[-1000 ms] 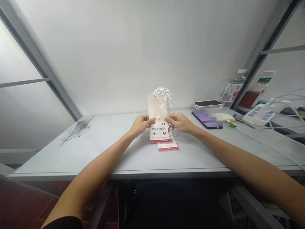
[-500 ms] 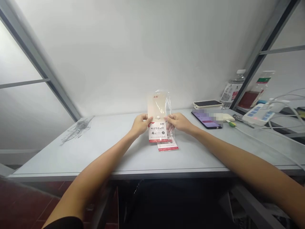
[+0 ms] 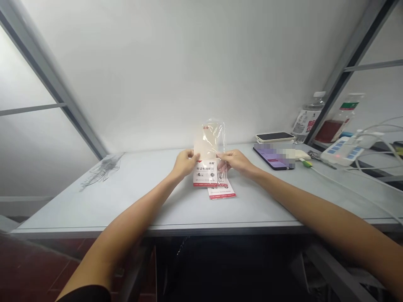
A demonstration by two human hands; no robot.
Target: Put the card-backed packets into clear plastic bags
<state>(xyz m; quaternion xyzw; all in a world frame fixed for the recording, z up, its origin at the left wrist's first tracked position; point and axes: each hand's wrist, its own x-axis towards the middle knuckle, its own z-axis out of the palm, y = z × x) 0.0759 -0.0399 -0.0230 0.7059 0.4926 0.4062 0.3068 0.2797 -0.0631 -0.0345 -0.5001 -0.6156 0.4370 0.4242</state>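
Note:
Both hands hold one clear plastic packet (image 3: 210, 147) upright over the grey table (image 3: 157, 205). Inside it is a pale card with a red and white printed label at the bottom. My left hand (image 3: 184, 162) pinches the packet's left edge, fingers closed. My right hand (image 3: 234, 161) pinches its right edge, with the clear sleeve under the fingers. A second red and white card (image 3: 221, 192) lies flat on the table just below and to the right of the held packet.
A crumpled clear wrapper (image 3: 102, 167) lies at the table's far left. Two phones (image 3: 274, 156) rest at the back right, beside bottles (image 3: 307, 117), a power strip (image 3: 341, 149) and white cables (image 3: 362, 184). Slanted metal frame bars flank both sides.
The held packet has dropped slightly and shifted a little to the left. The card sits deeper in the clear sleeve. Both hands keep their grip.

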